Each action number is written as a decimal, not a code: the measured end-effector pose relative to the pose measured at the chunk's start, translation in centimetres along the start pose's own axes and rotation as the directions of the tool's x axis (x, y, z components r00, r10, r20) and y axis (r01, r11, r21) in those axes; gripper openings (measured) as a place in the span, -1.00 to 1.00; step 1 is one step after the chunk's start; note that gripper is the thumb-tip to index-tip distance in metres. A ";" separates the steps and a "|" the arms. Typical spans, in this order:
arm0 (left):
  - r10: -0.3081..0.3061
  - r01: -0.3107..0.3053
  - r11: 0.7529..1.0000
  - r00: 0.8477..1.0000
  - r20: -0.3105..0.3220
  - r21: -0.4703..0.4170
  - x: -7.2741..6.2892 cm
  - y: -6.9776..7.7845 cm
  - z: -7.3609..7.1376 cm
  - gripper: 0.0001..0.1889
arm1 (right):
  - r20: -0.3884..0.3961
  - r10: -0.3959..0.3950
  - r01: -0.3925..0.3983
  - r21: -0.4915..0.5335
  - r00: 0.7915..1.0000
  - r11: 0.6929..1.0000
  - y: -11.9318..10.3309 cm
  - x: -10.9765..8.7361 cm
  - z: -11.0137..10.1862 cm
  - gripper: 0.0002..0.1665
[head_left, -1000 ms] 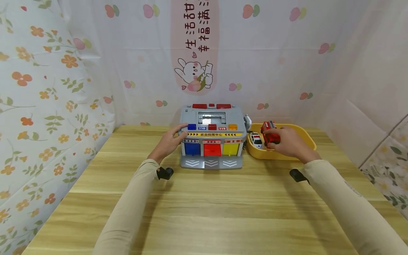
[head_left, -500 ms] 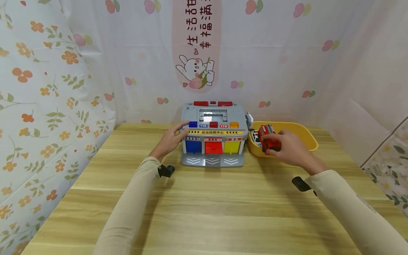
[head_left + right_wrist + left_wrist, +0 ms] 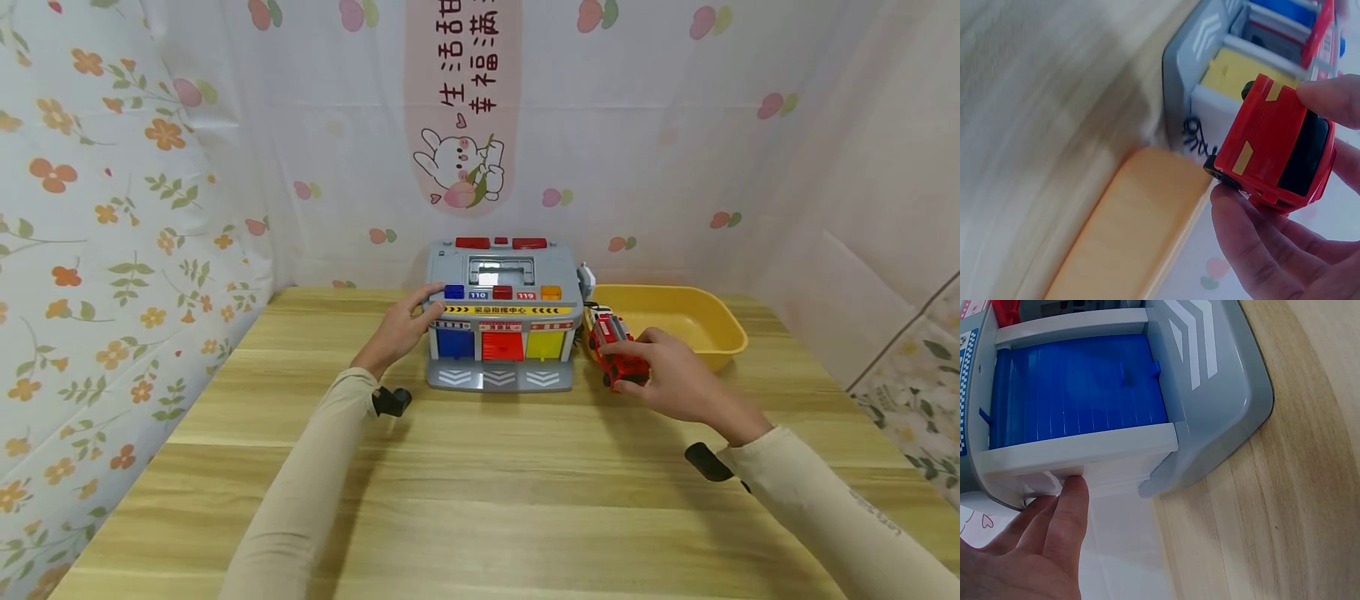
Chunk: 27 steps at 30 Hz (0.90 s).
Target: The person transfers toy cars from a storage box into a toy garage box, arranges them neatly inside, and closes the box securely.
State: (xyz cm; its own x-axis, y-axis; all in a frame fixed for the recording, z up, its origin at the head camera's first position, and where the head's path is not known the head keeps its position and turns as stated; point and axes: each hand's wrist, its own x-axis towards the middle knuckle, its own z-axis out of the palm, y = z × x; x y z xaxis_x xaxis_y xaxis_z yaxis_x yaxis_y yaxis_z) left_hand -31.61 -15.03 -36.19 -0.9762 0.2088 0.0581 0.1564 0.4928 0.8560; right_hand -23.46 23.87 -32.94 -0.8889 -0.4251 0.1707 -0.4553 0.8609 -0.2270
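A grey toy rescue station (image 3: 501, 313) stands on the table, with a blue door (image 3: 1079, 387), a red door (image 3: 502, 347) and a yellow door (image 3: 545, 345) along its front. The red door is tilted outward, with a dark bay behind it. My left hand (image 3: 396, 335) rests against the station's left side, fingertips touching the white side wall. To the right of the station, my right hand (image 3: 678, 379) holds a red toy fire truck (image 3: 1272, 137) between thumb and fingers. The truck is at the front rim of a yellow bin (image 3: 723, 333), apart from the station.
A white part (image 3: 587, 277) and a black coiled cord (image 3: 1195, 136) are on the station's right side. Wooden table (image 3: 480, 475) lies in front. A printed cloth (image 3: 337, 150) hangs behind, and a floral cloth (image 3: 112, 292) borders the left.
My right hand has lifted the fire truck from inside the yellow bin and brought it forward over the front rim. The left hand stays at the station's side.
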 end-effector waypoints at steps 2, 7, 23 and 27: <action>-0.005 0.005 1.000 1.000 0.000 -0.003 0.0 -0.1 0.1 -0.42 | 0.015 -0.010 0.010 0.013 1.000 1.000 -0.5 -0.2 0.3 -0.46; -0.007 0.007 1.000 1.000 -0.003 -0.015 -0.1 -0.1 0.1 -0.42 | 0.062 -0.044 0.042 0.039 0.997 0.998 -1.8 -0.1 1.5 -0.47; 0.001 -0.001 1.000 1.000 -0.004 -0.026 0.0 -0.1 0.1 -0.43 | 0.130 -0.169 0.171 -0.006 0.977 0.985 -7.3 2.0 5.8 -0.42; 0.003 -0.003 0.999 1.000 -0.003 -0.036 0.0 -0.1 0.2 -0.43 | 0.128 -0.186 0.189 -0.010 0.974 0.982 -8.2 2.5 6.3 -0.41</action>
State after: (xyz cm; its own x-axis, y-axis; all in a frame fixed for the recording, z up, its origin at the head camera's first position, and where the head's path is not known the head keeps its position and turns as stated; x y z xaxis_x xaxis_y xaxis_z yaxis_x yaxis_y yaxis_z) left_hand -31.57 -14.95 -36.36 -0.9763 0.2073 0.0621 0.1536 0.4615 0.8738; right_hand -22.25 13.96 -36.64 -0.7879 -0.6098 0.0862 -0.6143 0.7681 -0.1809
